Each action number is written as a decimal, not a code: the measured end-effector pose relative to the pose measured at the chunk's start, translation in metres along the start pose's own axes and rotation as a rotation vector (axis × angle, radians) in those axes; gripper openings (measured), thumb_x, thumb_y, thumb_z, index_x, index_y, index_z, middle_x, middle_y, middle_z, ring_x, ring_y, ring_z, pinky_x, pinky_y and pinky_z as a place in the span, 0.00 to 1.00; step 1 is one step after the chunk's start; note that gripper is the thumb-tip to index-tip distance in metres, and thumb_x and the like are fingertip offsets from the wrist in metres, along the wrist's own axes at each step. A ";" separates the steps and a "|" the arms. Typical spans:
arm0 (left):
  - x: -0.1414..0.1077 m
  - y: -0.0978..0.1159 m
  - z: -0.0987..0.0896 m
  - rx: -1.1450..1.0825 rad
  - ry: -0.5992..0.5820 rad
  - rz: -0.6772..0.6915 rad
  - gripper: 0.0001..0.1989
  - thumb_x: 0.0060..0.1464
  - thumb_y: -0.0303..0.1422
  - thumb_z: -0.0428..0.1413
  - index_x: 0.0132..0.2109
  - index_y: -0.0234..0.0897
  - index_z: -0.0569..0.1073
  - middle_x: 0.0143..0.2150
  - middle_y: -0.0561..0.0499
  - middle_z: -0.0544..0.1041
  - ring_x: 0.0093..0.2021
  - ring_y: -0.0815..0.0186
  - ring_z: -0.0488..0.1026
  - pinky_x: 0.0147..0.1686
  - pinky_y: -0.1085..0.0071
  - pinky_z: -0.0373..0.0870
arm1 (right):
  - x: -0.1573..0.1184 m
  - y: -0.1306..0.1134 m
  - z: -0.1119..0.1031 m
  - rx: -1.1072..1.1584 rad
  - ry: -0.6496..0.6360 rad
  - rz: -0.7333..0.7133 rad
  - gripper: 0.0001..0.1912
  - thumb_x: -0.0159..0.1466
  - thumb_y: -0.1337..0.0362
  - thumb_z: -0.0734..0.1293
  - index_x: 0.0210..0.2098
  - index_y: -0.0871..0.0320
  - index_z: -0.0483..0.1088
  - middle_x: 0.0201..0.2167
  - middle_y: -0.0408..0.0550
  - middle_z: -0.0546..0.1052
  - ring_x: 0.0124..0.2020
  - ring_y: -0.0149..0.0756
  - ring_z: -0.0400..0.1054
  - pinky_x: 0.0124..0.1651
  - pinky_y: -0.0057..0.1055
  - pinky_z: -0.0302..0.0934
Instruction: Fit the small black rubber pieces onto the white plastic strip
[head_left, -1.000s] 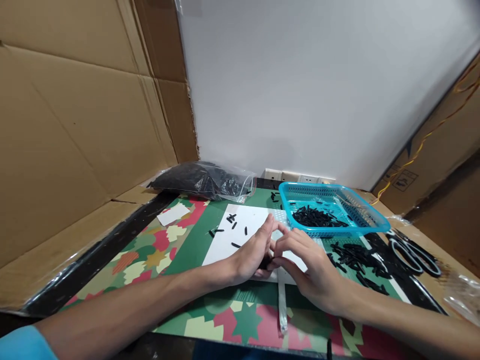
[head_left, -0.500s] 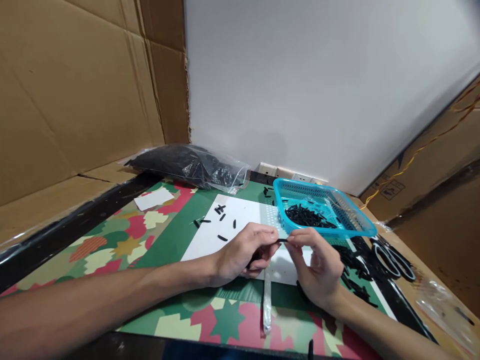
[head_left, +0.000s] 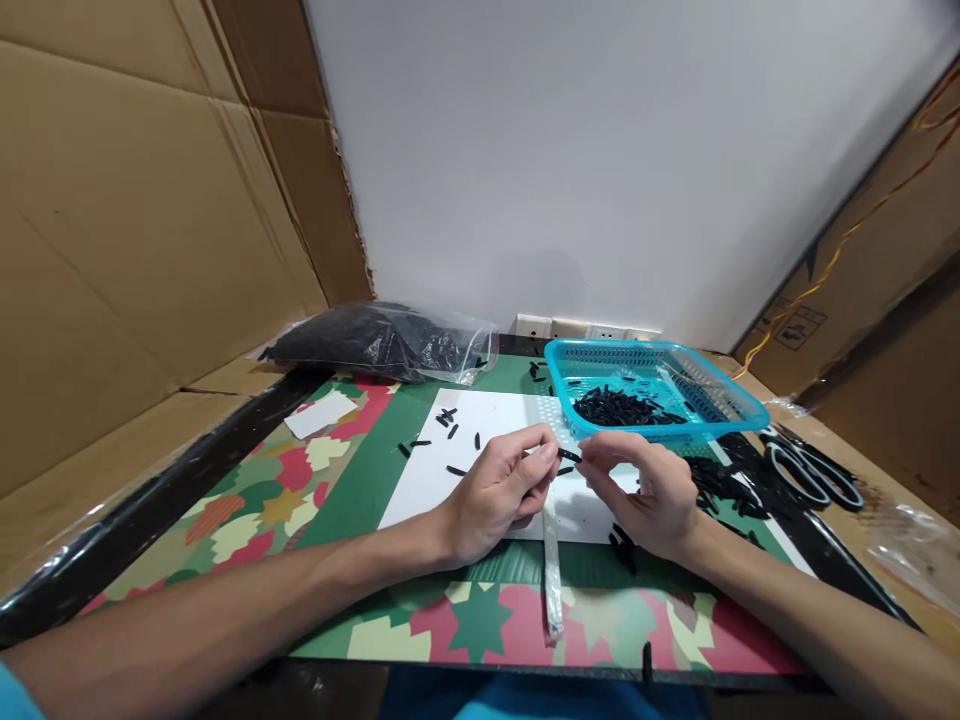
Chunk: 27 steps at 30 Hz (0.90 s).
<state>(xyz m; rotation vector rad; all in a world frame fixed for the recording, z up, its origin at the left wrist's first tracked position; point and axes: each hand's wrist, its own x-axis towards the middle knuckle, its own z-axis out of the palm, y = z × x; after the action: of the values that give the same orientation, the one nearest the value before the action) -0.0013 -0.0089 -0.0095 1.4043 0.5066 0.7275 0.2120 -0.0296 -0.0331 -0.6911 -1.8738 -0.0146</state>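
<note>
Between my hands is a small black strip (head_left: 569,455). My left hand (head_left: 510,485) pinches its left end between thumb and curled fingers. At the strip's right end are the thumb and fingertips of my right hand (head_left: 637,485), closed in a pinch. A white sheet (head_left: 427,495) lies beneath, with several loose black pieces (head_left: 448,415) on its left part. Behind my right hand stands a blue basket (head_left: 731,410) with a heap of black pieces (head_left: 622,408) inside. A clear wrapped stick (head_left: 553,585) lies below my hands.
A plastic bag of dark material (head_left: 375,340) lies at the back left. Scissors (head_left: 814,475) rest at the right, near more black pieces (head_left: 724,487). A white paper scrap (head_left: 320,414) lies on the left. Cardboard (head_left: 112,200) and a wall enclose the table.
The view has shifted slightly. The black strip now sits tilted between my fingertips, and more black pieces show beside my right wrist and behind the strip.
</note>
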 end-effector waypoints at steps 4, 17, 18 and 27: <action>0.000 -0.002 0.000 -0.014 -0.019 0.006 0.20 0.73 0.49 0.53 0.36 0.40 0.63 0.20 0.64 0.56 0.17 0.77 0.46 0.17 0.80 0.46 | 0.001 0.004 -0.001 -0.040 -0.030 -0.036 0.10 0.72 0.73 0.68 0.50 0.55 0.74 0.33 0.44 0.83 0.25 0.32 0.77 0.29 0.28 0.72; -0.001 -0.004 -0.002 0.102 0.058 0.050 0.20 0.72 0.50 0.54 0.40 0.38 0.67 0.18 0.64 0.58 0.16 0.76 0.47 0.17 0.79 0.46 | 0.002 0.009 0.002 -0.085 -0.057 -0.131 0.08 0.73 0.72 0.66 0.50 0.56 0.72 0.27 0.42 0.80 0.22 0.32 0.75 0.28 0.26 0.68; 0.000 -0.004 -0.002 0.110 0.062 0.056 0.19 0.72 0.49 0.54 0.40 0.38 0.68 0.18 0.64 0.59 0.16 0.76 0.48 0.17 0.80 0.47 | 0.002 0.010 0.002 -0.087 -0.054 -0.134 0.08 0.73 0.72 0.66 0.50 0.57 0.72 0.26 0.41 0.80 0.21 0.31 0.74 0.28 0.26 0.68; 0.003 -0.006 -0.005 0.108 0.074 0.066 0.17 0.72 0.48 0.54 0.42 0.38 0.68 0.17 0.66 0.58 0.16 0.77 0.47 0.17 0.81 0.49 | -0.001 0.017 0.003 -0.113 -0.047 -0.136 0.05 0.75 0.71 0.66 0.49 0.58 0.73 0.24 0.40 0.77 0.20 0.29 0.71 0.28 0.25 0.65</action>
<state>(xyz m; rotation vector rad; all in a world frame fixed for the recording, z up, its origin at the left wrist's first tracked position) -0.0018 -0.0036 -0.0153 1.5047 0.5664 0.8171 0.2178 -0.0153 -0.0404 -0.6442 -1.9742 -0.1945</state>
